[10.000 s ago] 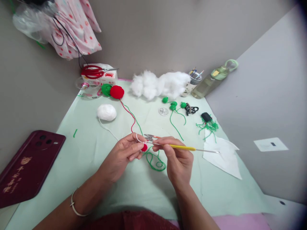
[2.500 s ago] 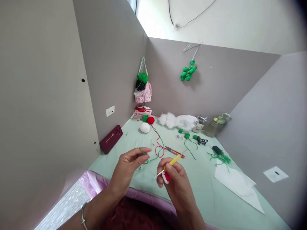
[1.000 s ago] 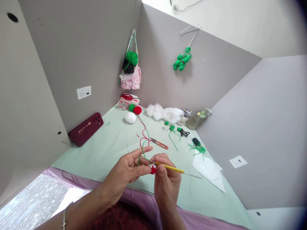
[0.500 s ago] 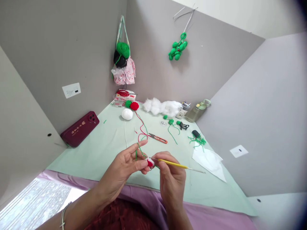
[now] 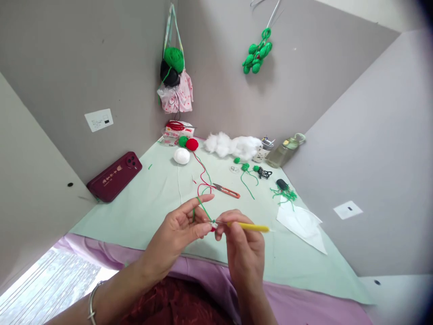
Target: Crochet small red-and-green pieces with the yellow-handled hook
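My left hand [image 5: 184, 228] pinches a small red and white crochet piece [image 5: 214, 227] between thumb and fingers. Green yarn [image 5: 204, 208] runs over its raised index finger down to the piece. In my right hand [image 5: 245, 246] is a crochet hook [image 5: 252, 226] with a yellow handle, held like a pen; its metal tip meets the piece at the green yarn. Fingertips partly cover the piece. Thread snips [image 5: 227, 190] with orange handles lie on the table just beyond my hands, beside red and green strands.
Balls of white yarn [image 5: 181, 156] and red yarn [image 5: 192, 144] sit at the back left. White stuffing [image 5: 232, 145], a pen cup [image 5: 263, 150] and a bottle [image 5: 286, 151] line the back. A phone [image 5: 115, 177] leans left; white paper [image 5: 301, 225] lies right.
My right hand has turned the hook, and its tip now sits at the green yarn on the piece. Less red shows on the piece. The whole view has shifted slightly.
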A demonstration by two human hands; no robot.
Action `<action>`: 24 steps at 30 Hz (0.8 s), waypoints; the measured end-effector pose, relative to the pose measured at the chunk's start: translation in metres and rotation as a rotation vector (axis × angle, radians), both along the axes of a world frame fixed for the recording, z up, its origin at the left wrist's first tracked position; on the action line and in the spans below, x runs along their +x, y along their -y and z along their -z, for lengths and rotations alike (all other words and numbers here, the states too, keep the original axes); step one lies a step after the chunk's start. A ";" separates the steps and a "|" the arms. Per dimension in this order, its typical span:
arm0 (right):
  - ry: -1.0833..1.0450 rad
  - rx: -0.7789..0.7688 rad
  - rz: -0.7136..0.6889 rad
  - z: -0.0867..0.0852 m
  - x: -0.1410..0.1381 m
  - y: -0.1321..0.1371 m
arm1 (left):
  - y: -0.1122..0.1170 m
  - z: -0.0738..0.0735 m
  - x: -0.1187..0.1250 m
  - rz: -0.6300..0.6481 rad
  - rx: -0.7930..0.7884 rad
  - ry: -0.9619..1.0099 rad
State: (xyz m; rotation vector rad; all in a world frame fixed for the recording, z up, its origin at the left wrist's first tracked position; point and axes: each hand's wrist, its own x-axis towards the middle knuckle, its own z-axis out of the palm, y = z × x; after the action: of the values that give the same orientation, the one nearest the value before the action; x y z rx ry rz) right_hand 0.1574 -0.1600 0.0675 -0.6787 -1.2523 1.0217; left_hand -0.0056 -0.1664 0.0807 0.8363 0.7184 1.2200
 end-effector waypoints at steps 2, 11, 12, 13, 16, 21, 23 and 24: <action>0.145 0.111 0.106 0.003 0.000 0.002 | -0.001 0.003 0.004 -0.005 0.032 -0.018; -0.065 -0.036 -0.021 0.008 0.007 -0.005 | -0.003 0.010 0.002 -0.019 0.019 -0.127; -0.088 -0.054 -0.037 0.007 0.007 -0.006 | -0.003 0.009 0.002 -0.006 0.009 -0.116; -0.101 -0.065 -0.051 0.007 0.008 -0.006 | -0.003 0.009 0.001 0.010 -0.006 -0.097; -0.039 -0.023 -0.043 0.007 0.008 -0.005 | -0.001 0.006 0.003 0.035 -0.042 -0.052; 0.521 0.462 0.416 0.021 -0.001 0.005 | 0.005 0.004 0.009 -0.051 -0.044 -0.054; 0.586 0.616 0.525 0.024 -0.003 0.008 | 0.005 0.004 0.009 0.008 -0.105 0.014; 0.514 0.588 0.552 0.024 -0.003 0.009 | 0.004 0.004 0.008 0.051 -0.149 0.062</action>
State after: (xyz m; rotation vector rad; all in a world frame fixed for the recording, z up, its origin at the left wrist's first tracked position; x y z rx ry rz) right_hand 0.1547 -0.1686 0.0439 -0.7763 -1.5845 -0.0030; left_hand 0.0021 -0.1704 0.0765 0.6866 0.7244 1.1275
